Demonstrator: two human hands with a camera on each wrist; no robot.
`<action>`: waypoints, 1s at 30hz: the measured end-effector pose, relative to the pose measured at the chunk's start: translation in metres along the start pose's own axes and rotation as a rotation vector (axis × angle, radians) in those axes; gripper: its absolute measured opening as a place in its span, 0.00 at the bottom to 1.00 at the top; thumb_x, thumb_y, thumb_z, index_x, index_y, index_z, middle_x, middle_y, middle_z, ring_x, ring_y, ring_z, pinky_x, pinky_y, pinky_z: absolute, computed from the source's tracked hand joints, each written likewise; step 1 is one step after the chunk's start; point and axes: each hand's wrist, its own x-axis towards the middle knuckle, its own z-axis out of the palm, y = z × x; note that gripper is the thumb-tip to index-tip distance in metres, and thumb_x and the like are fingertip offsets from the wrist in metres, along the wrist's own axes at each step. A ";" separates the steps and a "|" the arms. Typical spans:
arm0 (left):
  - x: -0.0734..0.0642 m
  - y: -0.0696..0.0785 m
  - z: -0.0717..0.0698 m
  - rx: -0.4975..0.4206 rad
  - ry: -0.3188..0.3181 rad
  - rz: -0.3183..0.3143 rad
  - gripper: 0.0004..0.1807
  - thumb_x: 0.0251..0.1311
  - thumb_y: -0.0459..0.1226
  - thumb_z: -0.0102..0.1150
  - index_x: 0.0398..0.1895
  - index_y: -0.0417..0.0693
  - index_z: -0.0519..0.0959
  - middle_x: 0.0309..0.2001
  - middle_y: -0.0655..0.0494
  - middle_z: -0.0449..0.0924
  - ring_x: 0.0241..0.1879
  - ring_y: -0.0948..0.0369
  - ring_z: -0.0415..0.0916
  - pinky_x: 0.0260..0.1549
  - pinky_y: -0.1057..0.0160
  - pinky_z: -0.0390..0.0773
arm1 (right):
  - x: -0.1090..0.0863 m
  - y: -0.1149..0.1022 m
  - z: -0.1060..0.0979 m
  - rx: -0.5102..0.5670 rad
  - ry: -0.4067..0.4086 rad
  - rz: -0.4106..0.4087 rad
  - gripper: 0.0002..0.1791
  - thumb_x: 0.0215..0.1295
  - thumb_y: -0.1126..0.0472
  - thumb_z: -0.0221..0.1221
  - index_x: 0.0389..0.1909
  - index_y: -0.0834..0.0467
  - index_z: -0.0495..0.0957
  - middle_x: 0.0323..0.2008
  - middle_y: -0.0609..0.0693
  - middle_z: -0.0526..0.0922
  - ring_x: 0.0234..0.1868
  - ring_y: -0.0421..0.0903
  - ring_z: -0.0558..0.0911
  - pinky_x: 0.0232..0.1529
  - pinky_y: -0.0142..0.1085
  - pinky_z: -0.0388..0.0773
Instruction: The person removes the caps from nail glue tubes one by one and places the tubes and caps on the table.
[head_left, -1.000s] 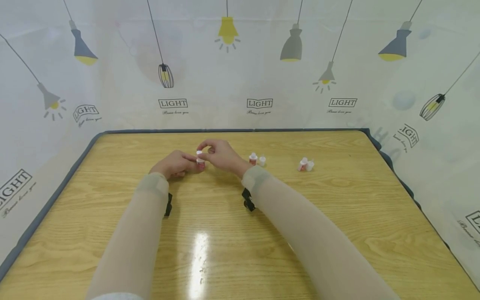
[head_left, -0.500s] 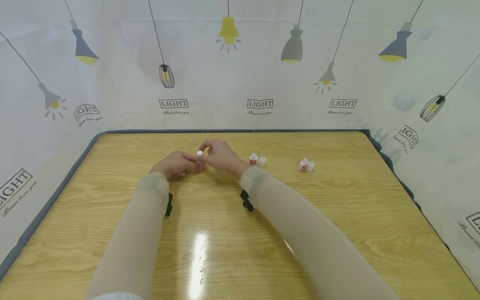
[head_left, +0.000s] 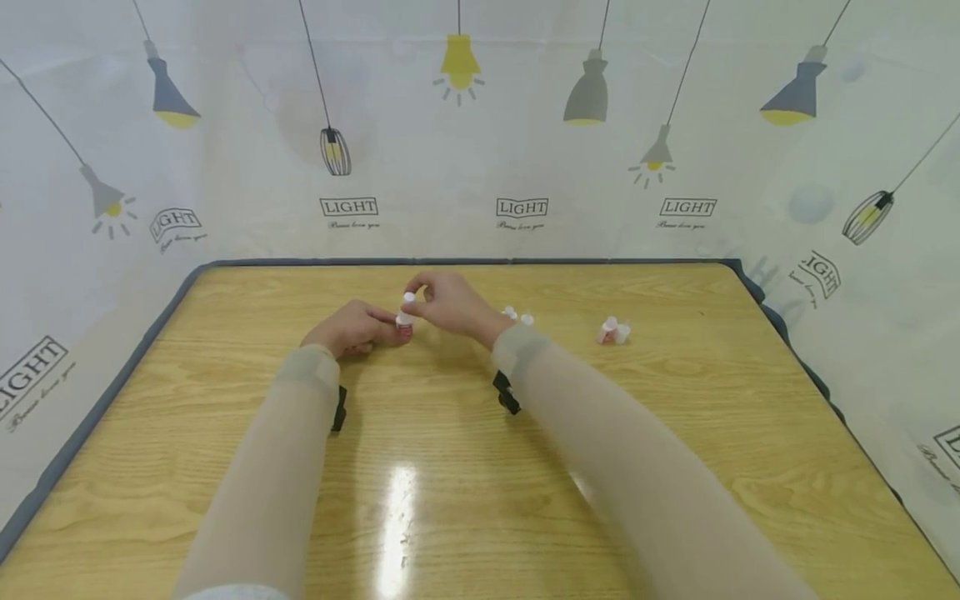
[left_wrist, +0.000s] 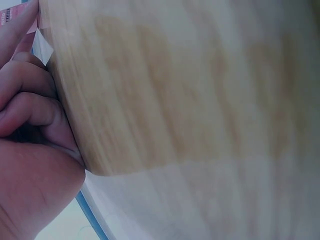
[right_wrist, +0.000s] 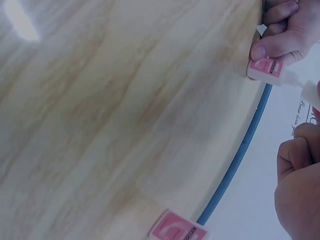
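Note:
My left hand (head_left: 356,327) grips a small white bottle (head_left: 405,331) with a pink label, holding it upright on the table. In the right wrist view, the left thumb presses on the label of this bottle (right_wrist: 267,71), and a narrow pale nozzle shows at its top. Just above it, my right hand (head_left: 453,303) pinches a white cap (head_left: 408,300). The cap (right_wrist: 311,94) is apart from the nozzle in the right wrist view. Only a corner of the pink label (left_wrist: 6,16) shows in the left wrist view, past the curled left fingers.
Beyond the right wrist stand a second bottle (head_left: 510,313), partly hidden, and a loose white cap (head_left: 527,320). Farther right, a third pink-labelled bottle (head_left: 606,332) stands beside another cap (head_left: 622,333). The wooden table (head_left: 450,492) ends at a dark blue edge before a printed backdrop.
My right hand has moved up and slightly right, lifting the cap off the bottle. The right wrist now covers most of the second bottle. My left hand keeps its place.

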 end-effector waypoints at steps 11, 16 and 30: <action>0.003 -0.001 0.001 -0.008 0.006 -0.005 0.29 0.57 0.55 0.80 0.61 0.59 0.88 0.40 0.67 0.88 0.15 0.67 0.55 0.21 0.67 0.64 | -0.003 0.007 -0.011 -0.020 -0.018 -0.024 0.15 0.74 0.49 0.67 0.53 0.54 0.85 0.16 0.41 0.63 0.18 0.39 0.61 0.23 0.30 0.60; 0.004 -0.001 0.000 0.004 -0.003 -0.007 0.31 0.57 0.56 0.79 0.62 0.58 0.87 0.43 0.66 0.88 0.15 0.67 0.56 0.22 0.67 0.64 | -0.006 0.008 -0.012 -0.028 -0.029 -0.026 0.15 0.75 0.49 0.67 0.53 0.54 0.84 0.16 0.41 0.63 0.19 0.39 0.61 0.23 0.30 0.60; 0.001 0.000 0.002 -0.033 -0.004 -0.003 0.26 0.59 0.52 0.79 0.60 0.57 0.89 0.44 0.67 0.90 0.16 0.67 0.56 0.21 0.68 0.64 | -0.005 0.015 -0.011 -0.118 -0.091 0.007 0.13 0.75 0.56 0.66 0.53 0.57 0.85 0.25 0.46 0.75 0.23 0.39 0.69 0.26 0.29 0.68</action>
